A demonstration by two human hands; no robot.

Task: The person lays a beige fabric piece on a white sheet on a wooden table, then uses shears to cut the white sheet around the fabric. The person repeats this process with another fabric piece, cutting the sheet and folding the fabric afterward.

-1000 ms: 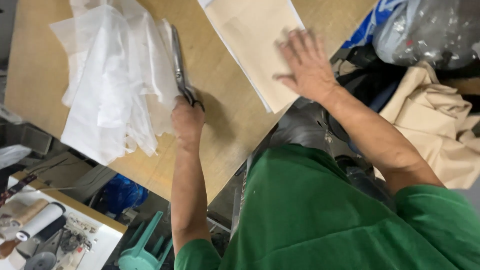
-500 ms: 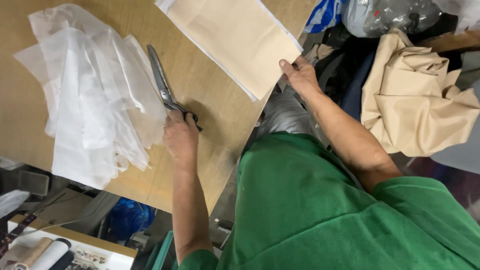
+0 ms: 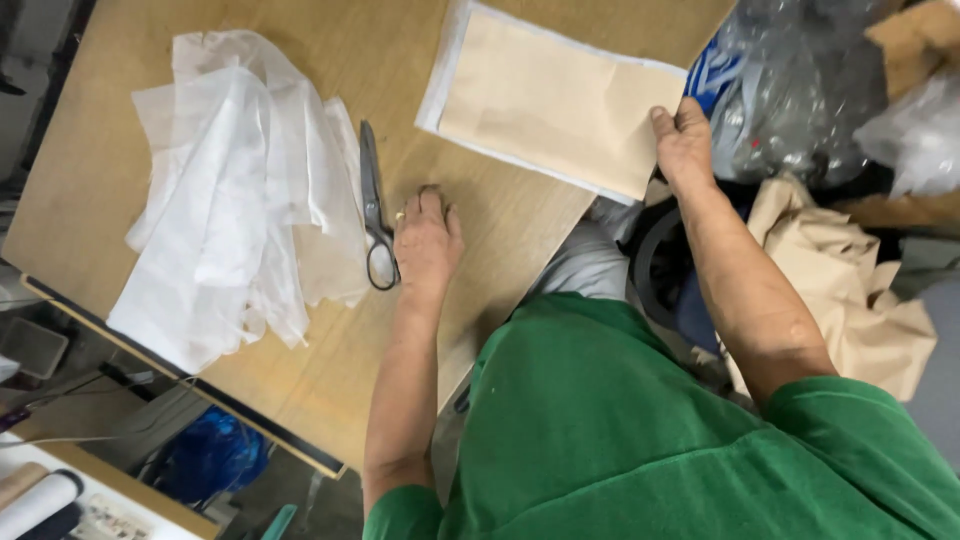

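Note:
My left hand (image 3: 425, 235) rests on the wooden table (image 3: 300, 370), fingers curled together and holding nothing. Just to its left lie dark metal scissors (image 3: 372, 205), blades pointing away from me, handle loops beside my wrist. My right hand (image 3: 685, 145) grips the near right corner of a beige rectangular fabric piece (image 3: 550, 100), which lies on a white layer at the table's far right edge. Left of the scissors sits a loose heap of thin white cloth pieces (image 3: 230, 190).
Crumpled beige cloth (image 3: 850, 290) and clear plastic bags (image 3: 800, 70) are piled to the right of the table. Below the table's left edge are a blue bag (image 3: 205, 455) and a white roll (image 3: 40, 500).
My left hand has let go of the scissors and now rests beside them. My right hand slid from the top of the beige piece to its near right corner. The view shifted.

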